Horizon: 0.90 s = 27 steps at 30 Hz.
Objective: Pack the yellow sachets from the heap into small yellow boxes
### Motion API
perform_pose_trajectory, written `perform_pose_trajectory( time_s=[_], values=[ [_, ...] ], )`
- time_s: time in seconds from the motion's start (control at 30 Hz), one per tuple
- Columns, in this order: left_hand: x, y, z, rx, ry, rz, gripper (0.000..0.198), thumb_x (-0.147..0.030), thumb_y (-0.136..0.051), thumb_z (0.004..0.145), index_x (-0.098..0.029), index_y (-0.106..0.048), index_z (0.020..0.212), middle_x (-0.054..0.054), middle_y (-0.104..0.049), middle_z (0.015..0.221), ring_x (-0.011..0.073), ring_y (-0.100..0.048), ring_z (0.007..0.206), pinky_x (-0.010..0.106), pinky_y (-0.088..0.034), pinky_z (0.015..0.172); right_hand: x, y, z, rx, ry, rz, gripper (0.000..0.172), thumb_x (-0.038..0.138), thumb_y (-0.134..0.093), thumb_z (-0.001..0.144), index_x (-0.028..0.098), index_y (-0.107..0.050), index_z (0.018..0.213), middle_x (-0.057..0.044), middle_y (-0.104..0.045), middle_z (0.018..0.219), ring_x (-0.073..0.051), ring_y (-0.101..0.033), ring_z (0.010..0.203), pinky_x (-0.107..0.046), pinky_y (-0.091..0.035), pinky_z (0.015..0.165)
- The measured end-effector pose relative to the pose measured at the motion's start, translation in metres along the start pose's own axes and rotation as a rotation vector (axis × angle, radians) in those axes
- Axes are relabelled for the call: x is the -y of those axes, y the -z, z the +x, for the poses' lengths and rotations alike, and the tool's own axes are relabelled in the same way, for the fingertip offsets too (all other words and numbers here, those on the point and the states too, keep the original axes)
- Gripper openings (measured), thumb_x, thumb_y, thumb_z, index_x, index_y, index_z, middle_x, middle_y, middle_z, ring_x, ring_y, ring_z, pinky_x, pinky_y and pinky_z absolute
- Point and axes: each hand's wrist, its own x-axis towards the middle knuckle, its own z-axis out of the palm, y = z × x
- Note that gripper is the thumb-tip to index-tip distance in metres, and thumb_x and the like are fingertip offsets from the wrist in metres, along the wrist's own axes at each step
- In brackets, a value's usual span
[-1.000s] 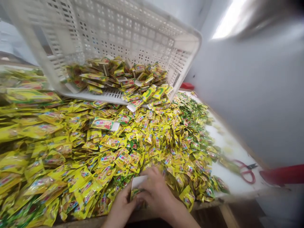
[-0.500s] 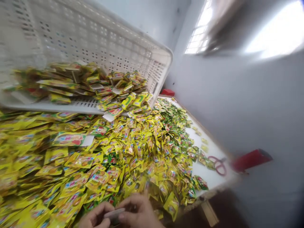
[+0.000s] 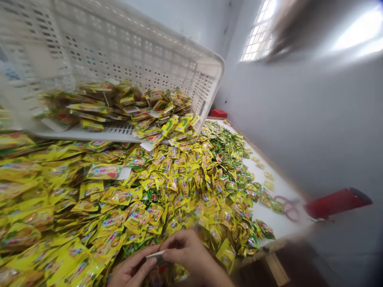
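At the desk's (image 3: 278, 223) near edge, both hands pinch one small white-backed card (image 3: 156, 254) between them. The left hand (image 3: 131, 269) holds its left end with thumb and forefinger closed; the right hand (image 3: 188, 255) grips the right end. The card's long axis runs left to right, edge-on, just above the sachets (image 3: 167, 191). A tipped basket (image 3: 125, 59) lies behind.

Sachets (image 3: 179, 191) lie heaped across the bench (image 3: 281, 223). A tilted basket (image 3: 191, 67) rests on the heap at the rear left, with more sachets inside it. Scissors (image 3: 287, 207) lie on the bench right of the heap, a wall behind them. At the near edge, left hand (image 3: 131, 271) and right hand (image 3: 188, 255) meet on a card (image 3: 155, 254).
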Motion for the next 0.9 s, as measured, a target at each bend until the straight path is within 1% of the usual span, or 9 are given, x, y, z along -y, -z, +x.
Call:
perform_pose_trajectory(
  time_s=[0.07, 0.13, 0.27, 0.43, 0.6, 0.67, 0.73, 0.83, 0.9],
  values=[
    [-0.006, -0.005, -0.001, -0.023, -0.017, 0.015, 0.03, -0.044, -0.069, 0.079, -0.027, -0.076, 0.103, 0.004, -0.076, 0.11, 0.0271, -0.068, 0.107, 0.033, -0.052, 0.097, -0.001, 0.0, 0.0, -0.021, 0.008, -0.013, 0.014, 0.025, -0.079, 0.065, 0.018, -0.079, 0.077, 0.003, -0.06, 0.055, -0.008, -0.045, 0.049, -0.02, -0.034, 0.051],
    [-0.011, -0.009, -0.003, -0.059, -0.015, -0.016, 0.03, -0.042, -0.069, 0.079, -0.025, -0.076, 0.103, 0.005, -0.077, 0.106, 0.0257, -0.07, 0.101, 0.031, -0.056, 0.091, -0.002, -0.002, -0.001, -0.075, 0.018, -0.03, 0.014, 0.019, -0.078, 0.062, 0.018, -0.079, 0.075, 0.004, -0.058, 0.053, -0.007, -0.044, 0.048, -0.02, -0.032, 0.049],
    [-0.017, -0.014, -0.005, -0.118, -0.015, -0.058, 0.026, -0.039, -0.071, 0.079, -0.021, -0.076, 0.097, 0.006, -0.078, 0.098, 0.0232, -0.072, 0.089, 0.028, -0.058, 0.079, -0.001, -0.005, -0.006, -0.144, 0.037, -0.051, 0.015, 0.014, -0.077, 0.06, 0.018, -0.079, 0.074, 0.003, -0.064, 0.056, -0.01, -0.049, 0.05, -0.021, -0.036, 0.05],
    [-0.017, -0.009, -0.005, -0.11, -0.099, 0.028, 0.018, -0.036, -0.073, 0.077, -0.023, -0.079, 0.088, 0.006, -0.078, 0.094, 0.024, -0.071, 0.095, 0.029, -0.056, 0.086, 0.002, -0.003, -0.01, -0.135, 0.079, -0.054, 0.015, 0.02, -0.082, 0.059, 0.019, -0.08, 0.074, -0.002, -0.072, 0.068, -0.015, -0.061, 0.061, -0.025, -0.046, 0.06],
    [-0.012, -0.004, -0.005, -0.107, -0.239, 0.142, 0.014, -0.034, -0.072, 0.079, -0.027, -0.081, 0.088, 0.005, -0.079, 0.093, 0.0235, -0.072, 0.092, 0.032, -0.058, 0.086, 0.002, -0.005, -0.009, -0.198, 0.054, -0.125, 0.012, 0.017, -0.082, 0.054, 0.02, -0.079, 0.065, -0.001, -0.07, 0.06, -0.015, -0.059, 0.055, -0.025, -0.046, 0.055],
    [-0.009, -0.003, -0.007, -0.092, -0.275, 0.187, 0.015, -0.034, -0.072, 0.079, -0.029, -0.08, 0.091, 0.005, -0.079, 0.096, 0.0233, -0.072, 0.093, 0.032, -0.057, 0.087, 0.003, -0.006, -0.009, -0.212, 0.084, -0.174, 0.009, 0.016, -0.08, 0.056, 0.021, -0.078, 0.064, -0.001, -0.071, 0.062, -0.016, -0.061, 0.058, -0.026, -0.046, 0.056],
    [-0.006, -0.001, -0.008, -0.072, -0.284, 0.218, 0.018, -0.033, -0.07, 0.081, -0.031, -0.079, 0.097, 0.004, -0.078, 0.1, 0.0232, -0.072, 0.096, 0.032, -0.057, 0.089, 0.004, -0.006, -0.01, -0.191, 0.126, -0.251, 0.008, 0.015, -0.078, 0.061, 0.021, -0.078, 0.066, -0.002, -0.072, 0.064, -0.017, -0.063, 0.061, -0.026, -0.046, 0.058],
    [-0.001, 0.001, -0.01, -0.055, -0.291, 0.238, 0.021, -0.033, -0.066, 0.085, -0.031, -0.077, 0.102, 0.004, -0.078, 0.104, 0.0231, -0.071, 0.1, 0.032, -0.056, 0.091, 0.004, -0.004, -0.015, -0.128, 0.252, -0.438, 0.009, 0.014, -0.075, 0.068, 0.02, -0.077, 0.074, -0.002, -0.072, 0.07, -0.018, -0.064, 0.067, -0.026, -0.046, 0.062],
    [0.003, 0.002, -0.011, -0.031, -0.332, 0.255, 0.023, -0.031, -0.064, 0.087, -0.032, -0.075, 0.107, 0.004, -0.077, 0.107, 0.0223, -0.07, 0.101, 0.031, -0.056, 0.091, 0.002, -0.002, -0.019, -0.092, 0.34, -0.559, 0.015, 0.013, -0.078, 0.068, 0.021, -0.075, 0.08, -0.001, -0.07, 0.075, -0.017, -0.063, 0.071, -0.025, -0.045, 0.065]
  ],
)
